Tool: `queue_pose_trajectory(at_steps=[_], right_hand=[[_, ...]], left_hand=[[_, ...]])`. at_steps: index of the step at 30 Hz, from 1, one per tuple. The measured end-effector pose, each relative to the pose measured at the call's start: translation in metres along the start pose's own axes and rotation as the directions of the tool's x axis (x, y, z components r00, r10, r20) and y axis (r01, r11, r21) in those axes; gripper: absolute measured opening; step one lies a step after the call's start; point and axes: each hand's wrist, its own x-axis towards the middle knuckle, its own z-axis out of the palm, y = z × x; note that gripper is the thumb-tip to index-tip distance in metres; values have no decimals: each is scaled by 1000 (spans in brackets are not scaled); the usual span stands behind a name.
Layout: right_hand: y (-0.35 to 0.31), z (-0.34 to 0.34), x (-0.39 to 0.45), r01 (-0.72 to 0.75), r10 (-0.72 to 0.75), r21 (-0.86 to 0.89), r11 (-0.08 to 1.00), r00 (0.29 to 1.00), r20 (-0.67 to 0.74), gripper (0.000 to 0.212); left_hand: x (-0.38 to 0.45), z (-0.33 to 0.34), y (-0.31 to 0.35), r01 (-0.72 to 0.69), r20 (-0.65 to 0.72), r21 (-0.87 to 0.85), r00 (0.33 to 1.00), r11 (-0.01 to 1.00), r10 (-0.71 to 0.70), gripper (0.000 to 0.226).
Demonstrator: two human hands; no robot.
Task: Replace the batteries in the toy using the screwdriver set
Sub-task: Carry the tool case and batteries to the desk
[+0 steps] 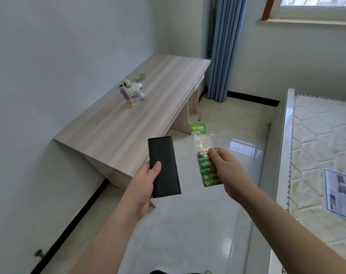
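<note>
Head view: supplies-carrying step; left hand (146, 181) clamped on black screwdriver case (164, 167), right hand (228, 167) pinching battery pack (204, 155); next, set both on bench (112, 133) near toy robot (131, 91) at eleven o'clock.

Wooden desk (112, 133) bearing toy robot (131, 91)

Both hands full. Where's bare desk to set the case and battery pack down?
Most of the long wooden desk is bare: the near stretch from its front corner up to the white-and-purple toy robot, and the far end by the blue curtain. Only crowded spot: around the toy and the green item behind it.
</note>
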Motion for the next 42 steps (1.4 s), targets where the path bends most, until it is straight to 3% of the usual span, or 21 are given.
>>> queue_pose_trajectory(at_steps=[11,21,32,42], right_hand=[[-53,59,149,-24,26,-72,997,1000,17,24],[-97,84,272,-64,65,-78,995,998,11,25],[-114,56,458,-127,148,-184,975,983,107,25],[-118,72,581,-212,302,-298,931,904,302,27]], left_hand=[[161,-31,58,17,-10,-115,1000,993,-18,28],[290,-32,107,33,-1,-59,999,998,-34,31],[428,7,131,89,-204,-84,973,993,-104,17],[499,13,117,148,-388,-186,897,971,-211,27]])
